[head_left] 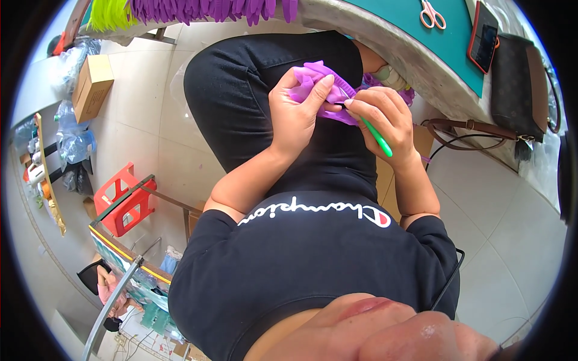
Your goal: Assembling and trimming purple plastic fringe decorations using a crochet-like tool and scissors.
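Note:
Over my lap, my left hand (293, 114) pinches a soft, thin purple piece (308, 73) between thumb and fingers. The piece is crumpled and has a ribbed edge on its right side; its exact kind I cannot make out. My right hand (385, 117) is closed on a slim tool with a green handle (378, 139) and a black collar. The handle slants down to the right, out of the hand. The tool's thin tip points at the purple piece, close to my left fingertips. Whether the tip goes into the material is too small to tell.
Purple finger-like strips (211, 9) and lime green ones (109, 15) hang over the table edge. Scissors (432, 15), a red-cased phone (483, 37) and a brown bag (521, 84) lie at right. At left are a red stool (125, 201), a cardboard box (92, 87) and another person (111, 289).

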The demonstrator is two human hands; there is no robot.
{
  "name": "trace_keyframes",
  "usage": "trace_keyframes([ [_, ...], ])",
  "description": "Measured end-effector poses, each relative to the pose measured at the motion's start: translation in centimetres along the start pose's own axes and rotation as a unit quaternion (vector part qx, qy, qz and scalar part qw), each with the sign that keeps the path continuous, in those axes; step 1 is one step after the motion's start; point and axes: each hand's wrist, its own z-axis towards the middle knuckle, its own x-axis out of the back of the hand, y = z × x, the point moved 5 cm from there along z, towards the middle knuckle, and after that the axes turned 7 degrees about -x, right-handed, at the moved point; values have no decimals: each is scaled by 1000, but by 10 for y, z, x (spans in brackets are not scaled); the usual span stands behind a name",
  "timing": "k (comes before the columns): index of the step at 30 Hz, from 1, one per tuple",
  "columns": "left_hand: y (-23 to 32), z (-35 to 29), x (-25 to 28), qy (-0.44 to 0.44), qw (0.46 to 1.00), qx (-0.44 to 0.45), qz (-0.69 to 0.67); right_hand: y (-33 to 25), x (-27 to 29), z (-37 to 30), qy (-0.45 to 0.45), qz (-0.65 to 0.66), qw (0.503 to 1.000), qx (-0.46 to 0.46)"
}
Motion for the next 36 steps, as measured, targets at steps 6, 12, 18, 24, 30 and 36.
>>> trace_keyframes([
  [6,3,-3,-1,-1,998,-46,43,7,-1,-1,-142,-76,976,-143],
  [12,-2,4,2,-25,995,79,-61,29,19,-5,48,286,899,-329],
  [18,-4,-2,-3,-56,996,73,0,45,-21,-3,-40,443,828,-343],
  [24,-40,3,16,-44,994,46,85,31,57,-8,48,586,759,-280],
  [30,-30,6,33,4,997,69,-31,49,186,-14,242,707,646,-155],
  [36,-24,-8,11,-146,979,142,-7,19,245,34,250,555,785,-116],
])
